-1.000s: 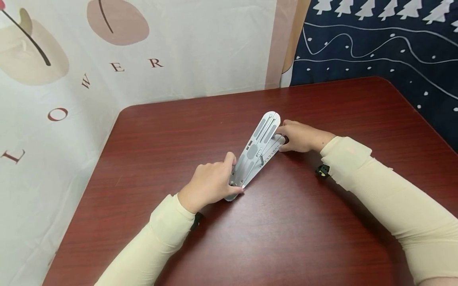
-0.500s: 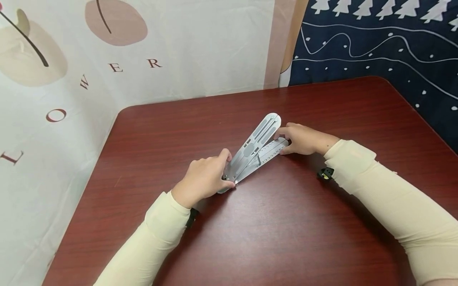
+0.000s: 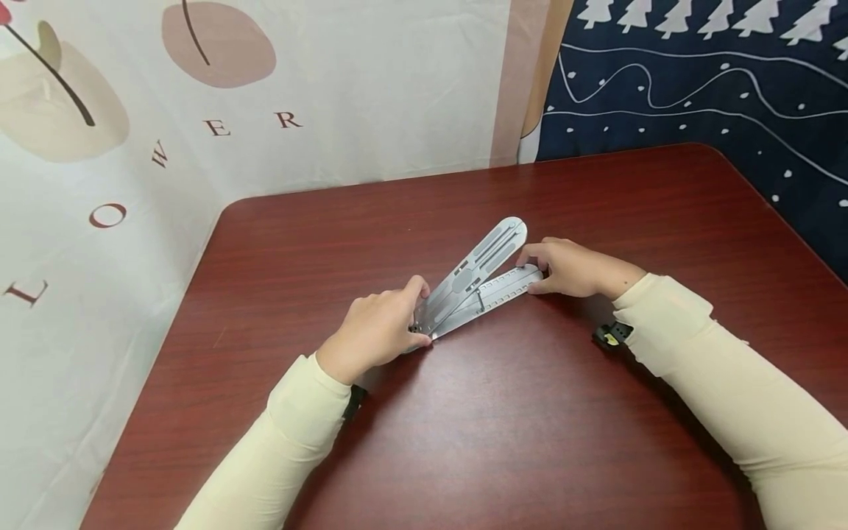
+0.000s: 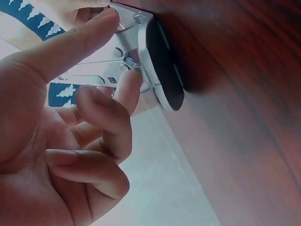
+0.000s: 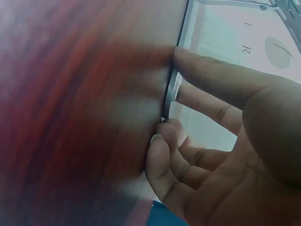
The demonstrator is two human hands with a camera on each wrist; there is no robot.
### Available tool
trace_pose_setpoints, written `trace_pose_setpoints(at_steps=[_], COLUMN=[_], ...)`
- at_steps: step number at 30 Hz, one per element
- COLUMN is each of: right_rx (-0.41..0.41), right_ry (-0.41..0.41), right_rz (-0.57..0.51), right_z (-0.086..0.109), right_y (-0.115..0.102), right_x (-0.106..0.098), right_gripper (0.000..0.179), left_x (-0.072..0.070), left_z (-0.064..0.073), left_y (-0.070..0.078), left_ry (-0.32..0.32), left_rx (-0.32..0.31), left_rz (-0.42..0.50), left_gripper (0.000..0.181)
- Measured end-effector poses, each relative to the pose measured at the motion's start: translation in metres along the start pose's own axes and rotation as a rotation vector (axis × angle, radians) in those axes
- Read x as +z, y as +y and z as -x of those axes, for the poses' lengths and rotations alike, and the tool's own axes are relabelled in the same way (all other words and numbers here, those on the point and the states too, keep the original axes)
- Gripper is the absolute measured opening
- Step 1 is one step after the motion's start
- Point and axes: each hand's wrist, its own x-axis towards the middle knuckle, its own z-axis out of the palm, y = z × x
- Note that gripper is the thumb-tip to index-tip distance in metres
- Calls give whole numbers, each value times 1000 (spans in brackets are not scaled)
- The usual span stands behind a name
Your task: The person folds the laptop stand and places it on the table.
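A silver folding laptop stand [image 3: 457, 283] lies slantwise on the table, its two long plates spread apart in a narrow V. The notched lower plate [image 3: 509, 288] is flat, with a small prop rod between it and the raised upper one. My left hand [image 3: 374, 327] grips the hinged end between thumb and forefinger; the other fingers are loosely curled in the left wrist view, beside the stand's black underside pad [image 4: 162, 70]. At the far end, my right hand [image 3: 570, 269] pinches the lower plate's tip. The right wrist view shows the thumb on the plate's edge [image 5: 174, 80].
The dark red wooden table [image 3: 530, 427] surrounds the stand. Behind it hang a pale cloth [image 3: 397, 96] with printed letters and a navy cloth [image 3: 662, 81] with white trees. Dark cameras sit under both wrists.
My right hand has moved rightward and nearer with the lower plate, widening the visible gap between the plates. The left hand and hinged end have shifted slightly left.
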Motion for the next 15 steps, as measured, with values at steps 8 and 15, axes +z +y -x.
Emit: trace_pose_setpoints(at_steps=[8,15], right_rx=[15,1], right_ry=[-27,-15], right_rz=[-2,-4], right_z=[12,21], right_y=[1,-2], right_x=[0,1], right_gripper=[32,31], left_x=[-1,0], left_z=[-2,-2], left_y=[-1,-2], left_ry=[-6,10], left_rx=[-4,-12], left_rz=[5,14], left_gripper=[60,60])
